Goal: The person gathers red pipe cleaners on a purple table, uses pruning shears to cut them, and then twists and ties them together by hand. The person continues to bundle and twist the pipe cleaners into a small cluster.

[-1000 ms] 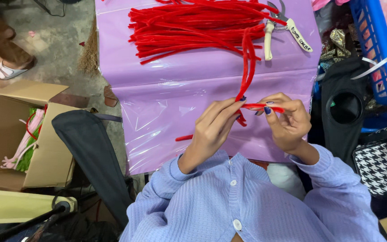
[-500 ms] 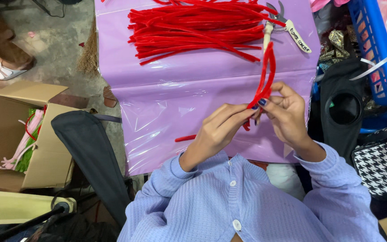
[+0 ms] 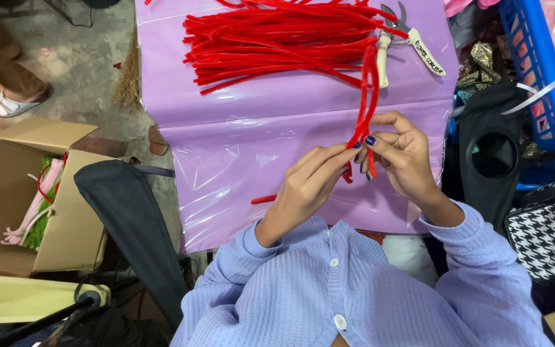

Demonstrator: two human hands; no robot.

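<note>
My left hand (image 3: 308, 186) and my right hand (image 3: 406, 160) meet over a purple plastic sheet (image 3: 239, 148). Both pinch the lower end of a few red fuzzy stems (image 3: 369, 90), held together and pointing away from me. My fingertips touch at the grip. The stems' far ends reach the big pile of red fuzzy stems (image 3: 277, 42) lying at the sheet's far side. A short red piece (image 3: 263, 199) lies on the sheet just left of my left wrist.
White-handled pruning shears (image 3: 385, 54) with a tag lie right of the pile. A blue plastic basket (image 3: 547, 83) and a black bag (image 3: 493, 154) stand at the right. At the left, an open cardboard box (image 3: 40, 193) holds pink and green stems. Another person's foot (image 3: 11, 103) is at the far left.
The red stems in my hands have swung up from lying bent across my fingers to pointing straight away from me. Both hands have shifted slightly right and closer together.
</note>
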